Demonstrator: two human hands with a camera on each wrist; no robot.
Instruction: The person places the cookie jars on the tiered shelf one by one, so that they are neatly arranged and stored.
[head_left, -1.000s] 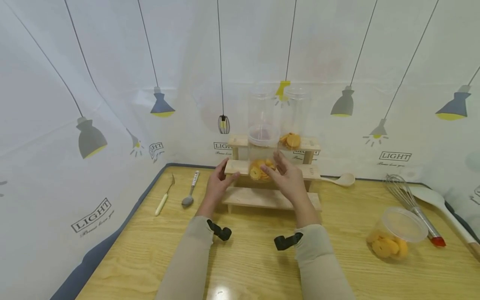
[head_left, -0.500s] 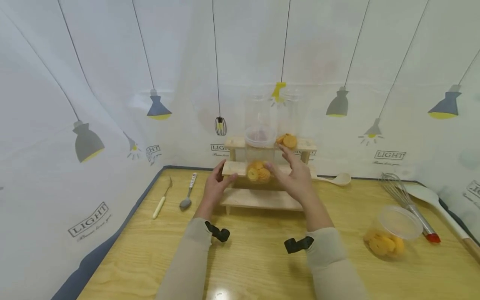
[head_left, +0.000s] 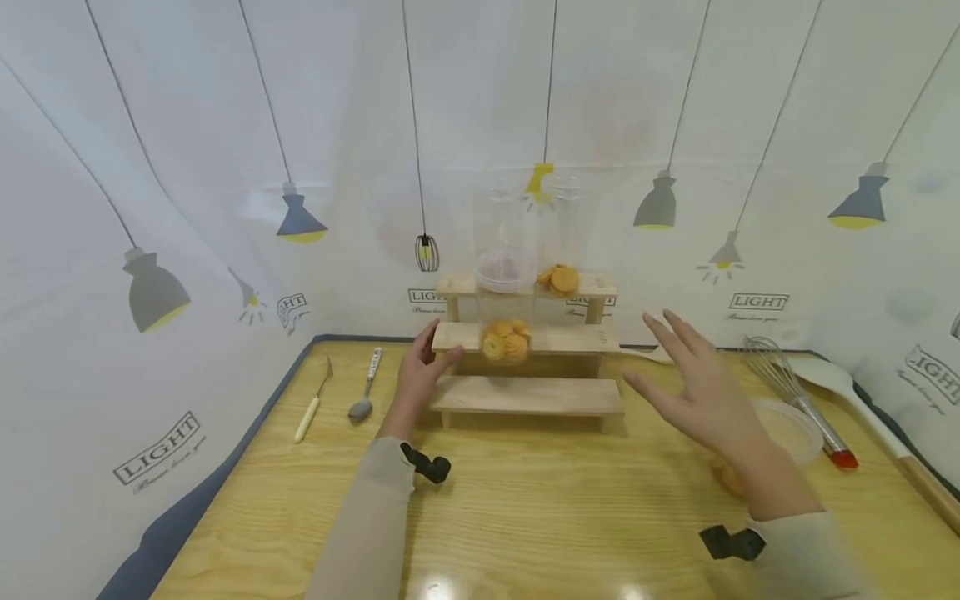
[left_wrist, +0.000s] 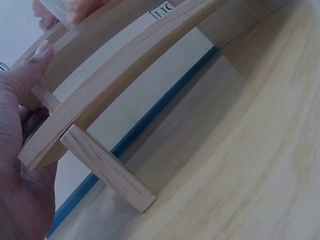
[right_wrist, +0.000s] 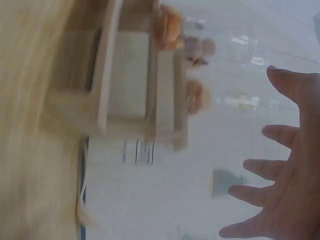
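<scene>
A three-step wooden display rack (head_left: 525, 393) stands at the back of the table. My left hand (head_left: 416, 379) holds the left end of its middle step; in the left wrist view the thumb lies against the board and the other fingers are partly hidden behind it. On the middle step is a clear jar (head_left: 507, 308) with orange biscuits at its bottom. Behind it, on the top step, stands a tall clear jar with orange biscuits (head_left: 562, 279), beside another clear container partly hidden. My right hand (head_left: 697, 392) hovers right of the rack, fingers spread, holding nothing.
Right of the rack, a lidded jar (head_left: 791, 429) of biscuits is partly hidden by my right hand. A whisk (head_left: 787, 383) and a large white spoon or spatula (head_left: 832, 379) lie beyond. A fork (head_left: 311, 408) and a spoon (head_left: 363, 400) lie at left.
My right hand has left the side of the middle-step jar and moved right, its fingers spreading. The left hand stays at the rack's end. The head view has shifted slightly.
</scene>
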